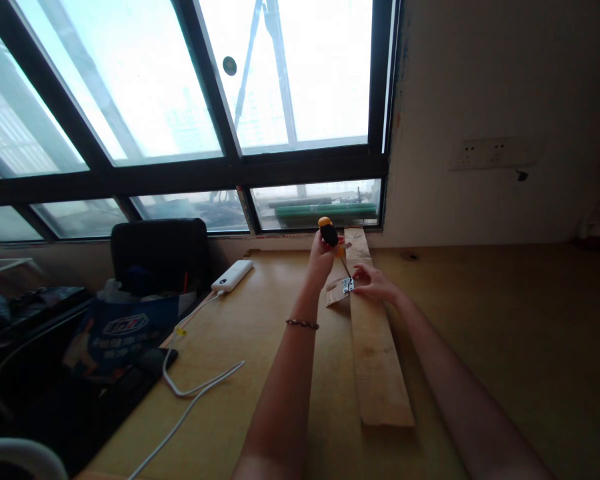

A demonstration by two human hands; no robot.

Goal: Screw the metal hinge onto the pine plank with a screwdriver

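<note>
My left hand is closed around the handle of a screwdriver with an orange and black grip. Its shaft slants down to a small silver metal hinge at the edge of a long wooden board. A smaller wood piece sticks out to the left of the board under the hinge. From the right, my right hand reaches over the board, thumb and fingers pinched at the hinge. Whether it also holds a screw is too small to make out.
The board lies lengthwise on a wooden table. To the left are a white power bank and its white cable. A black chair and a blue bag stand beyond the table's left edge. Windows and a wall close off the back.
</note>
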